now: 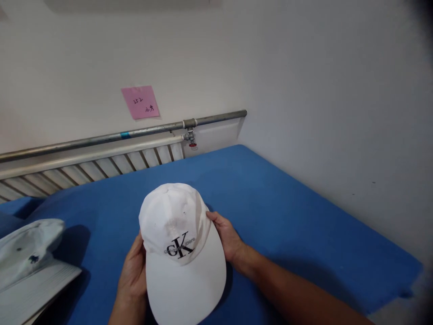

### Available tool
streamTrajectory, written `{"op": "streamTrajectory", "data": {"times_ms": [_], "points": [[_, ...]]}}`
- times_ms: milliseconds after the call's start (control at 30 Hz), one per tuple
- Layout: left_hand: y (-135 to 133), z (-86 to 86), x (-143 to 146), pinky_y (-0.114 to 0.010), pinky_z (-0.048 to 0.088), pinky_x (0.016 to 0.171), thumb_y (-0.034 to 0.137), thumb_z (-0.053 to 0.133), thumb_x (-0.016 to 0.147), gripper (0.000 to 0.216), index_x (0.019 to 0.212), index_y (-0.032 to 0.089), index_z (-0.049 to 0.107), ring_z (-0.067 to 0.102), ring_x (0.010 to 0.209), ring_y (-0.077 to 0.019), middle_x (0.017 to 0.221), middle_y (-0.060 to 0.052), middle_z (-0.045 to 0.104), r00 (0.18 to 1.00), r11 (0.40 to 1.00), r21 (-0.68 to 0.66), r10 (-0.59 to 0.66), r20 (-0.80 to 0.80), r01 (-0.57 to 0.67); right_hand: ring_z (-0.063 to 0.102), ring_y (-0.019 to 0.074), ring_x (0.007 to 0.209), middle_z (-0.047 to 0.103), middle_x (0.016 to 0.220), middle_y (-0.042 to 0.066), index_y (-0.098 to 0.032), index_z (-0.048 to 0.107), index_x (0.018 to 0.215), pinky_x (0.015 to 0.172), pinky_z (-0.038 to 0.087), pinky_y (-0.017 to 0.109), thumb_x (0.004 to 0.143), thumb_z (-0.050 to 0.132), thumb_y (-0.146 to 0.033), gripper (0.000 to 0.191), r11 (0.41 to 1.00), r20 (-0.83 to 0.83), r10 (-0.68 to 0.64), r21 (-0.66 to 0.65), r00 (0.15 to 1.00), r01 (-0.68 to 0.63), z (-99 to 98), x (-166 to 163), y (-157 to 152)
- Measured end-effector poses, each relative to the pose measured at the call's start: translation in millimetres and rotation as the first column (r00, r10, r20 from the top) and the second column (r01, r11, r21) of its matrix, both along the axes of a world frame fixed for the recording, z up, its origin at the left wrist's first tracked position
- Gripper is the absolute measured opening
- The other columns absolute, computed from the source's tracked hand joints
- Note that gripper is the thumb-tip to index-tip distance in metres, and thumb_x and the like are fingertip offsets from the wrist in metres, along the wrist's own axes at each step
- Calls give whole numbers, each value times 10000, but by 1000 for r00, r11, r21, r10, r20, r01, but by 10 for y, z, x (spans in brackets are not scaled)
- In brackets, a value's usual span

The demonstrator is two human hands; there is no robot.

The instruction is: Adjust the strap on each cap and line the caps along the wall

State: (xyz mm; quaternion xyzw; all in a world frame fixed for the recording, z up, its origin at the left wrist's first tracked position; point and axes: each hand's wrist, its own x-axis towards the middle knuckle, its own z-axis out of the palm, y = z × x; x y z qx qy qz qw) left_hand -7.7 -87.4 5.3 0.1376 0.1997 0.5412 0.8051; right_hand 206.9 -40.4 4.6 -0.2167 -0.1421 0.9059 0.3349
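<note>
A white baseball cap (189, 284) with black letters on its front is held between my two hands, its brim toward me. My left hand (133, 271) grips the cap's left side, with part of the fingers hidden behind it. On the other side, my right hand (228, 237) has its thumb on the edge where crown and brim meet; its other fingers are out of sight underneath. Below the cap lies a blue cloth-covered surface (287, 212).
At the left edge rests another pale cap (30, 266) with a small dark emblem. A white radiator (98, 169) and a metal pipe (149, 132) with a red-handled valve (192, 145) run along the wall. A pink note (141, 103) is stuck above.
</note>
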Motion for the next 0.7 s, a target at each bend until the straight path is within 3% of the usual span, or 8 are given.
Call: {"op": "streamTrajectory", "data": {"times_ms": [333,533,600,700], "points": [[7,-13,29,-442,428,1036,338,423,934,386,939,148,760,723,888,-255,899,-92,767,985,963,-238,94,-142,-126,674,251,921,735,776,50,-148,678,971,939,448,405,800,517,-359,316,964,-61,-245,88,968,249,182,11,51],[-9,81,96,-457,476,989,287,439,932,356,1136,139,690,686,1009,-281,908,-92,767,982,914,-375,99,-164,-154,657,254,989,742,885,70,-136,662,1031,960,434,412,863,480,-470,416,966,-103,-238,75,966,246,182,89,94],[-4,50,91,-438,478,989,289,446,934,347,1160,174,682,691,999,-264,926,-68,768,985,918,-367,104,-141,-149,657,254,994,739,911,77,-134,652,1054,966,427,420,881,451,-487,442,973,-104,-217,56,971,223,177,119,118],[20,-52,54,-420,455,1016,321,442,943,343,1111,199,714,709,948,-246,900,-54,771,990,963,-237,113,-79,-128,657,259,993,735,930,83,-138,640,1083,965,422,432,885,434,-522,479,980,-103,-184,61,977,191,160,128,137]]}}
